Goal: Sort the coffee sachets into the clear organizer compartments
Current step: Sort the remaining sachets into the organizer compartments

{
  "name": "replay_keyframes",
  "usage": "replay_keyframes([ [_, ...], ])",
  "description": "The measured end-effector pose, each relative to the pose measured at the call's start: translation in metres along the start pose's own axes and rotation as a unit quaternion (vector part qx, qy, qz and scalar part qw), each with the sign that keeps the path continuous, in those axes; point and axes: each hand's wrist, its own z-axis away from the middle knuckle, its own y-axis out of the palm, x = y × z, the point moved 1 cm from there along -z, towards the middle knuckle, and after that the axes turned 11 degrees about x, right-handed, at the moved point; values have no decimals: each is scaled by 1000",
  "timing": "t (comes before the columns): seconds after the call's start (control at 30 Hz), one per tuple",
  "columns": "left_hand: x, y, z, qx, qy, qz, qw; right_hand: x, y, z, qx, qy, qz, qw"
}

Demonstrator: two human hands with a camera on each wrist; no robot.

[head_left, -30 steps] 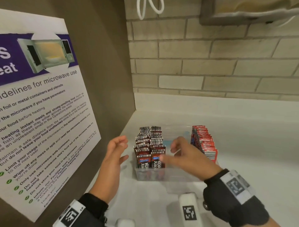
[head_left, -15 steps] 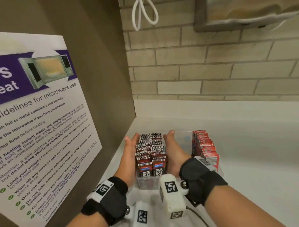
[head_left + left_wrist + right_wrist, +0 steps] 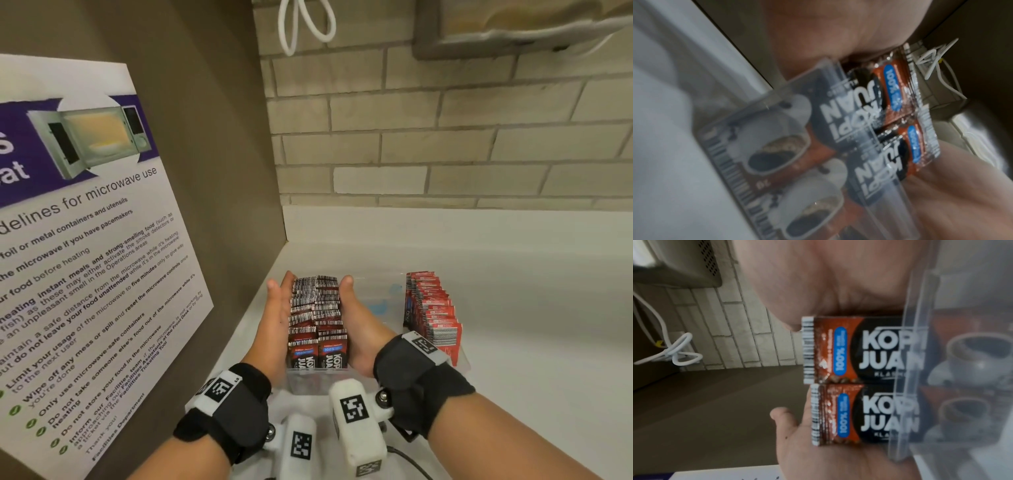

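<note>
Nearest, the left hand (image 3: 279,322) and right hand (image 3: 356,325) lie flat with fingers straight, palms pressed against either side of two rows of brown Kopi Juan sachets (image 3: 317,318), squeezing them between. The sachets stand upright in the left compartment of the clear organizer (image 3: 308,380) on the white tabletop (image 3: 513,308). Further right, a row of red sachets (image 3: 431,308) fills another compartment. Beyond rises a brick wall (image 3: 445,137).
</note>
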Motion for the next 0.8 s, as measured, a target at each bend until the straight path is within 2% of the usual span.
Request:
replay_keyframes([
  [0.17, -1, -4, 4, -27, 24, -11, 999, 7, -2, 6, -7, 1, 43, 999],
  [0.27, -10, -3, 11, -46, 43, -12, 998, 14, -7, 15, -38, 17, 98, 994],
  [0.33, -19, 0, 16, -70, 82, -2, 994, 20, -10, 23, -62, 6, 129, 990],
  [0.47, -34, 6, 23, -111, 179, -31, 977, 35, -2, 52, -51, -19, 214, 975],
  [0.53, -44, 16, 27, -100, 226, -47, 968, 43, 3, 73, -69, -62, 283, 955],
  [0.63, -56, 41, 37, -56, 264, -44, 962, 60, -3, 105, -152, -178, 349, 907],
  [0.7, -52, 61, 42, -17, 239, -85, 967, 68, -18, 123, -218, -231, 397, 861],
  [0.77, -36, 77, 43, 57, 168, -161, 971, 67, -38, 134, -263, -238, 449, 820],
  [0.8, -26, 84, 44, 100, 132, -214, 963, 63, -47, 136, -275, -227, 485, 799],
])
